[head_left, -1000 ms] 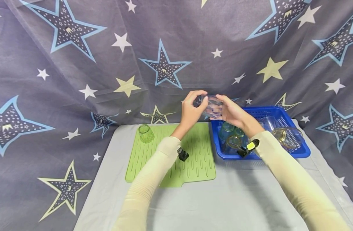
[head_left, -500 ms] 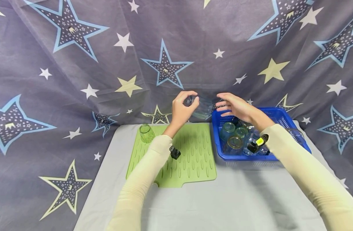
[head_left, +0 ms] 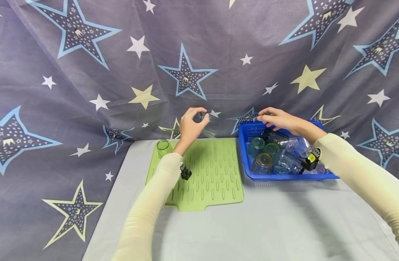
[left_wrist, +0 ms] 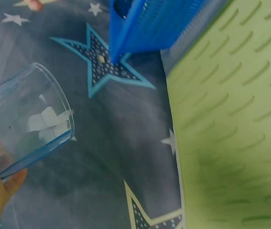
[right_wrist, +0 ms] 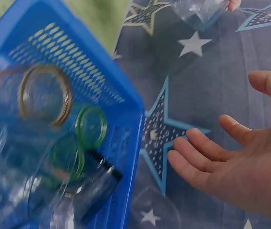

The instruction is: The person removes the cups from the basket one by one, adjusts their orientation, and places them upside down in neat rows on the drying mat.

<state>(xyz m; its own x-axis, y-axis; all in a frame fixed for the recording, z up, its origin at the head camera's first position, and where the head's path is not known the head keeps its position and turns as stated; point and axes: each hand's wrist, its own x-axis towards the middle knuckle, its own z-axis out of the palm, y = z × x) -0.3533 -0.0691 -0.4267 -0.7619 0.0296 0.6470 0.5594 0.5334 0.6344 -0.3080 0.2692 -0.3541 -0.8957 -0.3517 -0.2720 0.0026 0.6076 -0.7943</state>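
My left hand (head_left: pixel 193 125) grips a clear drinking glass (left_wrist: pixel 35 112) near one end, above the back of the green ribbed mat (head_left: pixel 209 174). The glass lies tilted on its side; in the left wrist view its rim points away from the fingers. A small green glass (head_left: pixel 163 146) stands on the mat's back left corner, partly hidden by my left wrist. My right hand (head_left: pixel 279 120) is over the back edge of the blue basket (head_left: pixel 246 170) and holds nothing. Its fingers are spread in the right wrist view (right_wrist: pixel 231 152).
Several glasses and jars lie jumbled in the basket, among them a jar with a gold-toned rim (head_left: pixel 264 160) and a teal glass (head_left: pixel 256 145). A star-print curtain (head_left: pixel 199 36) hangs right behind the white table (head_left: pixel 251 224).
Both hands held the glass at first. The right hand has let go and moved right over the basket, while the left hand has carried the glass left over the mat.
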